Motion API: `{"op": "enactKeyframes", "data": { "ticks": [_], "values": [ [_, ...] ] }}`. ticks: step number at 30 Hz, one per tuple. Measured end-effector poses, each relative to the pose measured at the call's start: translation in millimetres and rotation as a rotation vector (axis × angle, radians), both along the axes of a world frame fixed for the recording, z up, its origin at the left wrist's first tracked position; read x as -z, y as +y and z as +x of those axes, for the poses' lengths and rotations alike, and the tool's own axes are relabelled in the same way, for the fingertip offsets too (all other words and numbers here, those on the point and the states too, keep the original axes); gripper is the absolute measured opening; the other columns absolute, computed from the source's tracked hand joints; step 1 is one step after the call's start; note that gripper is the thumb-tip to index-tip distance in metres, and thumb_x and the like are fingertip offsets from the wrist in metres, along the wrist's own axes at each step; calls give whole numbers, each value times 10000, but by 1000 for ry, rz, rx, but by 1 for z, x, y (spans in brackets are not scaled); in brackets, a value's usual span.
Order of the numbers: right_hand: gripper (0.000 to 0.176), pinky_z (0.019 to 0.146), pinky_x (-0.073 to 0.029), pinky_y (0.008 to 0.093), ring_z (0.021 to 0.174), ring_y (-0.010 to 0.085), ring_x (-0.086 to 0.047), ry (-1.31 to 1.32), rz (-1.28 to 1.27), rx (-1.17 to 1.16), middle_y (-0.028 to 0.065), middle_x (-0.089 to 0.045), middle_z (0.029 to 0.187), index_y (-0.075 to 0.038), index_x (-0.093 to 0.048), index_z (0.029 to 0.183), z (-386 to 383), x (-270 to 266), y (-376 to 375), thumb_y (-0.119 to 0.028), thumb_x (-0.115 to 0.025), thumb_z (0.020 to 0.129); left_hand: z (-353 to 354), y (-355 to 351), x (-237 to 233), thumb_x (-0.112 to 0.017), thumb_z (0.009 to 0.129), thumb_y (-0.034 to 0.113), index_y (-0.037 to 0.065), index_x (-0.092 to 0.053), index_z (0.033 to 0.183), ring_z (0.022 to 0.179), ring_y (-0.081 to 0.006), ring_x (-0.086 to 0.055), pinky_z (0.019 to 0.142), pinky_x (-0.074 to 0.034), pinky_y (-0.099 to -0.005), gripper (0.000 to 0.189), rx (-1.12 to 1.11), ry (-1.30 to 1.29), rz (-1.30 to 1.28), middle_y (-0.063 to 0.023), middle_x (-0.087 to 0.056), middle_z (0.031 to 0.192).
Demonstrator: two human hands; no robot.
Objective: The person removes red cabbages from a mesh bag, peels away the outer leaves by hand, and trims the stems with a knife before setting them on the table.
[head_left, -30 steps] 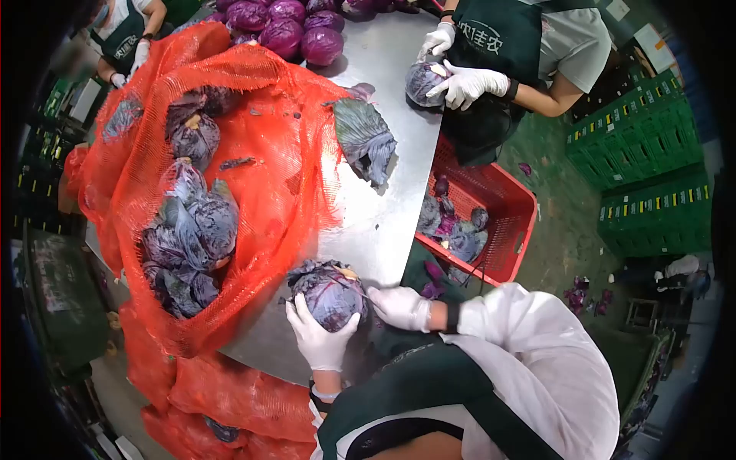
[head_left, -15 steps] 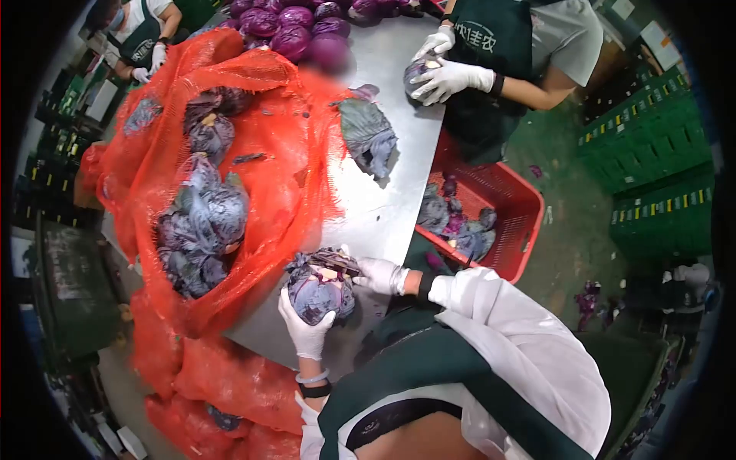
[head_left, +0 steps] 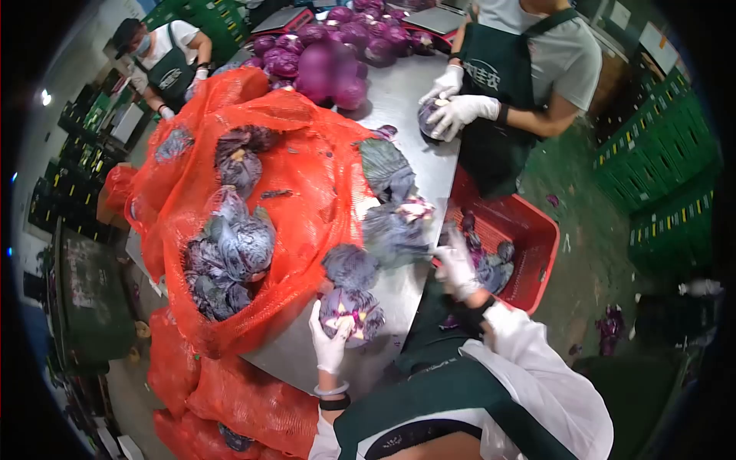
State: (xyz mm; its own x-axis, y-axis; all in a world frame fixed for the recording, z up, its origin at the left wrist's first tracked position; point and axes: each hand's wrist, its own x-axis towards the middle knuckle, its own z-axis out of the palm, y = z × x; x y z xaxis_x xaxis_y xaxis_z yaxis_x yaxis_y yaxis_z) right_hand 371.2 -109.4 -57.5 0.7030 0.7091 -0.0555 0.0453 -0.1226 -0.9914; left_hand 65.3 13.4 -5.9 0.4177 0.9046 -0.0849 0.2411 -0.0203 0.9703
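My left hand (head_left: 330, 341), in a white glove, grips a red cabbage (head_left: 356, 316) at the near end of the metal table (head_left: 387, 330). The cabbage's pale cut stem side faces up. A loose dull purple leaf (head_left: 350, 266) lies against its far side. Smeared by motion, my gloved right hand (head_left: 458, 270) is over the table's right edge, beside the red crate (head_left: 548, 257). Blurred outer leaves (head_left: 395, 230) are just left of it. Whether its fingers hold anything cannot be made out.
An opened red mesh sack (head_left: 307, 215) of untrimmed cabbages (head_left: 241, 241) covers the table's left side. Glossy cabbages (head_left: 353, 34) are heaped at the far end. Across the table, a co-worker's gloved hands (head_left: 452, 111) hold a cabbage. Green crates (head_left: 652, 146) are stacked at right.
My right hand has left the cabbage and moved right to the table edge. Blurred leaves now appear mid-table. My left hand still holds the cabbage, its cut side more exposed. The view has shifted.
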Motion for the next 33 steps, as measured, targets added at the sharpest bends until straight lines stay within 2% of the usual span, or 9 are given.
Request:
{"op": "enactKeyframes", "data": {
  "ticks": [2, 5, 9, 11, 12, 16, 22, 25, 33],
  "values": [
    [549, 391, -398, 213, 438, 50, -407, 378, 20, 339, 10, -545, 706, -176, -276, 1409, 19, -47, -28, -41, -433, 901, -10, 1, -10, -781, 696, 207, 12, -327, 1351, 1211, -307, -400, 1051, -296, -396, 820, -36, -53, -101, -201, -361, 1292],
    [583, 509, -492, 227, 557, 94, -544, -10, -274, -31, 61, -623, 872, -143, -257, 1429, -22, -89, -28, -55, -466, 891, 0, -2, -44, -802, 673, 222, -15, -323, 1332, 1172, -292, -426, 1022, -334, -381, 848, 43, 258, -68, -188, -361, 1260],
    [512, 925, -426, 351, 1076, 319, -551, -573, -100, -476, 206, -553, 1178, -23, -391, 1329, -104, -99, 8, -218, -555, 885, 12, -17, -17, -817, 660, 237, -38, -303, 1333, 1207, -299, -400, 1015, -346, -381, 891, -32, 297, 83, -199, -322, 1314],
    [514, 919, -425, 372, 1084, 354, -534, -532, -134, -526, 223, -540, 1192, -15, -432, 1303, -120, -75, 31, -290, -555, 887, 14, -18, 2, -721, 750, 56, -32, -248, 1364, 1041, -240, -535, 805, -507, -331, 779, -87, -86, -173, -183, -357, 1280],
    [484, 898, -440, 376, 1059, 347, -548, -426, -275, -593, 213, -558, 1169, -33, -472, 1279, -113, -79, 41, -319, -540, 895, 8, -17, 23, -677, 772, -18, -28, -216, 1372, 921, -194, -583, 672, -543, -295, 756, -22, 21, 159, -172, -371, 1261],
    [498, 817, -473, 405, 973, 368, -589, -471, -398, -704, 236, -589, 1096, -31, -469, 1278, -94, -88, 62, -333, -541, 888, 25, -13, -42, -766, 709, 351, 23, -411, 1306, 1232, -334, -392, 1044, -314, -391, 768, -80, 229, 118, -206, -405, 1278],
    [546, 734, -470, 431, 826, 402, -601, -612, -212, -729, 283, -589, 1013, 30, -405, 1304, -98, -67, 59, -320, -517, 901, 27, -22, -29, -705, 700, 527, 96, -365, 1352, 1201, -409, -416, 988, -370, -439, 852, -153, 341, 187, -252, -379, 1299],
    [560, 811, -466, 414, 963, 416, -578, -691, -298, -761, 307, -560, 1089, 53, -373, 1321, -106, -87, 52, -290, -522, 904, 26, -19, -23, -694, 701, 538, 89, -374, 1342, 1209, -410, -409, 989, -370, -436, 846, -154, 338, 188, -258, -364, 1316],
    [308, 553, -477, 469, 617, 385, -612, -826, -287, -655, 218, -619, 708, -53, -536, 1035, -72, -31, 91, -331, -507, 907, 39, -6, -30, -671, 712, 554, 69, -434, 1286, 1172, -374, -449, 962, -398, -431, 787, -123, 437, 119, -189, -384, 1312]
  ]
}}
